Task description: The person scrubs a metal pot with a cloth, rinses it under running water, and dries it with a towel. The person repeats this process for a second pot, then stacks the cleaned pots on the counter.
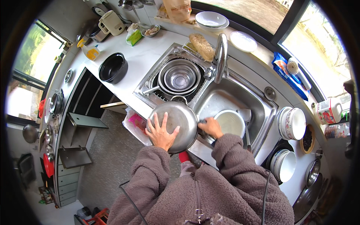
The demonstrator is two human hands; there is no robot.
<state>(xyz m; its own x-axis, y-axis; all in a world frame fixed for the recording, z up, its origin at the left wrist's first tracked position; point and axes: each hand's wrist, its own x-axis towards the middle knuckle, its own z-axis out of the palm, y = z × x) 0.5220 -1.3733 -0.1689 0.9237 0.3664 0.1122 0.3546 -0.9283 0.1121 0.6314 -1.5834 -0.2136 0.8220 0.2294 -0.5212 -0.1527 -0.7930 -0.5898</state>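
My left hand (162, 132) lies spread on the underside of an upturned stainless steel pot (182, 112), fingers wide apart. The pot bridges the counter's front edge beside the sink, with one loop handle (179, 98) towards the drainer. My right hand (211, 127) is curled at the pot's right side around a small dark thing that looks like a scouring pad; blur hides its details. Just beyond that hand, a white bowl (231, 121) of cloudy liquid sits in the steel sink basin (239, 95), next to a ladle-like utensil (247, 132).
Nested steel bowls (180, 77) fill the left basin, beside the tap (221, 53). A black pot (113, 68) stands on the left counter. Stacked bowls (297, 123) line the right. Below the counter, a bagged bin (135, 126) and a cabinet door (114, 105) stick out.
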